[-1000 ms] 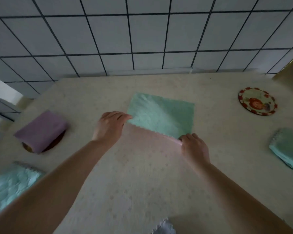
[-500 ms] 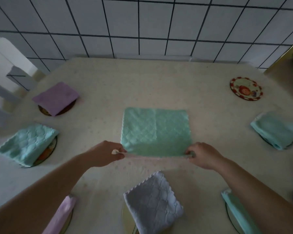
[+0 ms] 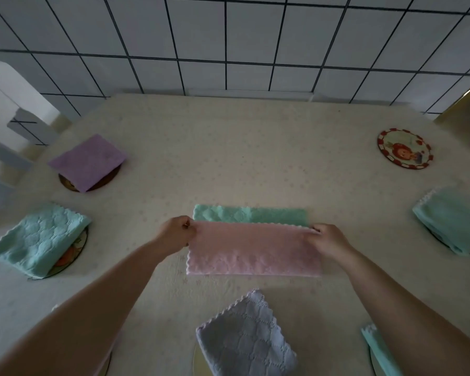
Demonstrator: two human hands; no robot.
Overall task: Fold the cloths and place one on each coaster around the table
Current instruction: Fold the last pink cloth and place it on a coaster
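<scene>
At the near edge a folded grey-lilac quilted cloth [image 3: 246, 335] lies on a yellowish round coaster [image 3: 196, 360] that is mostly covered and cut off by the frame. To its right a strip of mint cloth [image 3: 379, 351] is cut off too. Further in, at the table's middle, lies the two-sided scalloped-edge cloth [image 3: 253, 248]: its pink side faces up, doubled over toward the far side, and a band of its mint-green side shows beyond the pink edge. The left hand [image 3: 175, 234] pinches the far-left corner of the pink layer between thumb and curled fingers; the right hand [image 3: 329, 240] pinches the far-right corner, though the blur hides its fingertips. Left, a folded mint cloth [image 3: 40, 237] half hides a coaster; farther off, a folded purple cloth [image 3: 88, 161] covers a dark one. Right, another mint cloth [image 3: 451, 223] sits on what is probably a coaster. Far right, the red-rimmed picture coaster [image 3: 404, 148] lies bare on the cream patterned table [image 3: 242, 158].
</scene>
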